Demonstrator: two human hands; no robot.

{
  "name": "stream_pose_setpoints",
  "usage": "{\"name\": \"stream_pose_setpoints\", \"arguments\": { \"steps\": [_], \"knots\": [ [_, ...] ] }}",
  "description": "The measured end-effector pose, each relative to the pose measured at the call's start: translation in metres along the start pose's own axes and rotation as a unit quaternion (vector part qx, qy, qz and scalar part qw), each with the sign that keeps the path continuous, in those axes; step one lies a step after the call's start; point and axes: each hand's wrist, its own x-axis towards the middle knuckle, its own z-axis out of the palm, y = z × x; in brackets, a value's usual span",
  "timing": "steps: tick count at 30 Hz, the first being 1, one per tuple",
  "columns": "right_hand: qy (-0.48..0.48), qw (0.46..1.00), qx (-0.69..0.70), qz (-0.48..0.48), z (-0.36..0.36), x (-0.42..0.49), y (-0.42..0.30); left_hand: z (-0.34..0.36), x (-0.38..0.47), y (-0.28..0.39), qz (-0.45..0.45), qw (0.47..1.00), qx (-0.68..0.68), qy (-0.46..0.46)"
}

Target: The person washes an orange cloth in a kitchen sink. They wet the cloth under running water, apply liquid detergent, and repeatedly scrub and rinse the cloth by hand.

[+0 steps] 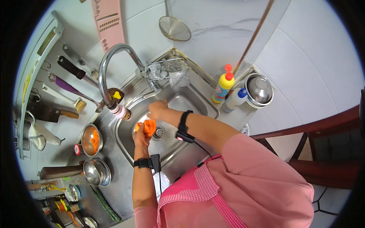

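Observation:
My left hand (139, 137) is closed around an orange bundle (149, 127) over the sink basin, beside the drain strainer (159, 132). The bundle looks like folded, wet cloth, though its exact kind is unclear. My right hand (158, 110) is bent at the wrist over the back of the stainless steel sink (182, 148), just beyond the bundle and apart from it. Its fingers are partly hidden, so whether it grips anything does not show. Above and left of it arches the chrome faucet (104, 68), with a pink nozzle (121, 111).
Left of the sink stand a metal bowl of orange shreds (95, 139), stacked bowls (95, 172) and a cucumber (105, 203). Utensils and a cleaver (47, 112) hang on the wall. At right are a yellow bottle (223, 87), a blue-capped bottle (234, 100) and more bowls (259, 89).

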Motion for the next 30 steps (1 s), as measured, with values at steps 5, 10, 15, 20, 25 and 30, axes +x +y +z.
{"name": "stream_pose_setpoints", "arguments": {
  "steps": [5, 10, 15, 20, 25, 30],
  "knots": [
    [0.269, 0.943, 0.182, 0.079, -0.036, -0.09, 0.059, -0.016, -0.008, -0.021, 0.022, 0.999, 0.012, 0.044],
    [0.499, 0.838, 0.196, 0.1, -0.076, -0.174, 0.108, -0.025, -0.02, -0.029, -0.093, 0.995, -0.045, -0.01],
    [0.292, 0.8, 0.417, 0.318, -0.068, -0.227, 0.139, -0.016, -0.022, -0.039, -0.119, 0.99, -0.077, -0.03],
    [0.257, 0.807, 0.379, 0.372, -0.037, -0.237, 0.172, -0.009, -0.019, -0.049, -0.151, 0.981, -0.103, -0.063],
    [0.238, 0.86, 0.258, 0.371, -0.025, -0.236, 0.204, -0.007, -0.021, -0.054, -0.161, 0.979, -0.09, -0.093],
    [0.261, 0.855, 0.255, 0.368, -0.021, -0.229, 0.221, -0.004, -0.031, -0.048, -0.13, 0.975, -0.127, -0.128]
  ]
}}
